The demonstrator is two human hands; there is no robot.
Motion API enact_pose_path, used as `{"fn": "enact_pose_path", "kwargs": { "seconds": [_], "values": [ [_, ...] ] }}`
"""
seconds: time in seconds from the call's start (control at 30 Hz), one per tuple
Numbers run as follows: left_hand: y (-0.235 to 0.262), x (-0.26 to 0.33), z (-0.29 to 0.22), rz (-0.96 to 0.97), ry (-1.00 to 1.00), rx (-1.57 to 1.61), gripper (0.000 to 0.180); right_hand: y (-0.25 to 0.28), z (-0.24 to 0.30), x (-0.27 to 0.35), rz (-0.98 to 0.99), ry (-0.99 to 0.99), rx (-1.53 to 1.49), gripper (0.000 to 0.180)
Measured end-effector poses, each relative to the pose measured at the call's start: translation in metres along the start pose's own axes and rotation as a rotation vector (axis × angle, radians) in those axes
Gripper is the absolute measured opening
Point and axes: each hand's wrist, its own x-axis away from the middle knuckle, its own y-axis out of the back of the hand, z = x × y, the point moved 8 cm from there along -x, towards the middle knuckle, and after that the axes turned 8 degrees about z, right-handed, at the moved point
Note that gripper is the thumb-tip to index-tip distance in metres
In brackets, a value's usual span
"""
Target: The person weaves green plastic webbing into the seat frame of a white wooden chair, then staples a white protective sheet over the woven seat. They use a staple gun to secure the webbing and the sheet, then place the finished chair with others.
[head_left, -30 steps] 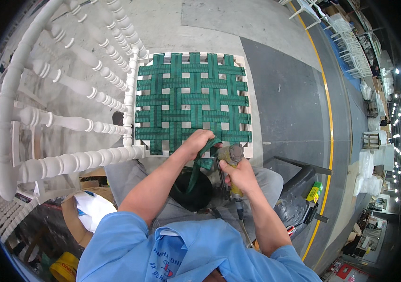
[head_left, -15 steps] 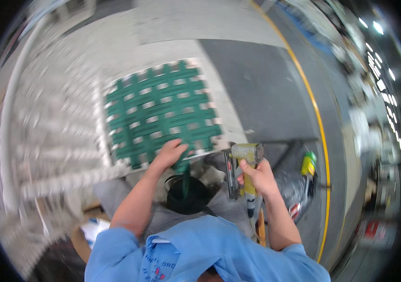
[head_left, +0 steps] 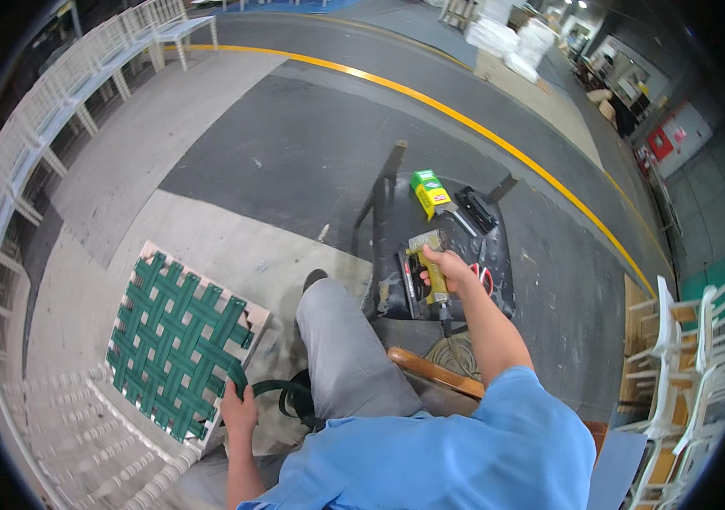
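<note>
My left hand [head_left: 239, 410] is closed on a green webbing strap [head_left: 269, 387] at the right edge of a white chair's seat. Green straps are woven over that seat [head_left: 171, 340] in a criss-cross with small gaps. From my hand the loose strap runs right towards my lap, partly hidden by my leg. My right hand [head_left: 454, 270] grips a yellow-green pneumatic staple gun [head_left: 427, 242] by its handle, its dark magazine to the left. The gun is at a worn black chair seat [head_left: 383, 229]; I cannot tell whether it touches.
On the black seat lie a green-and-yellow box [head_left: 432, 194], a black tool [head_left: 477, 210] and red-handled scissors [head_left: 486, 279]. A coiled hose [head_left: 456, 353] lies below. White chairs line the left [head_left: 48, 119]; chair frames [head_left: 677, 365] are stacked at right. A yellow line [head_left: 464, 123] crosses the floor.
My view has swung right. The staple gun has moved away from the woven seat to the black chair. My left hand has shifted from on the weave to its edge, holding the strap.
</note>
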Motion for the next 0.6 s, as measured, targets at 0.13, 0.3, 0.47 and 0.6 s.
{"fn": "enact_pose_path", "kwargs": {
  "seconds": [0.13, 0.3, 0.47, 0.6],
  "values": [
    [0.010, 0.002, 0.008, -0.091, 0.047, -0.012, 0.043, 0.028, -0.003, -0.011, -0.157, -0.031, 0.309, 0.059],
    [0.016, -0.004, 0.020, -0.012, 0.177, -0.019, 0.046, 0.097, 0.018, 0.030, -0.652, -0.025, 1.137, 0.043],
    [0.026, -0.012, 0.022, 0.025, 0.167, 0.058, 0.044, 0.131, -0.008, 0.025, -0.602, 0.015, 1.085, 0.090],
    [0.023, 0.002, 0.040, 0.096, 0.279, 0.881, 0.026, 0.150, -0.015, 0.021, -0.346, -0.046, 0.571, 0.064]
  ]
}}
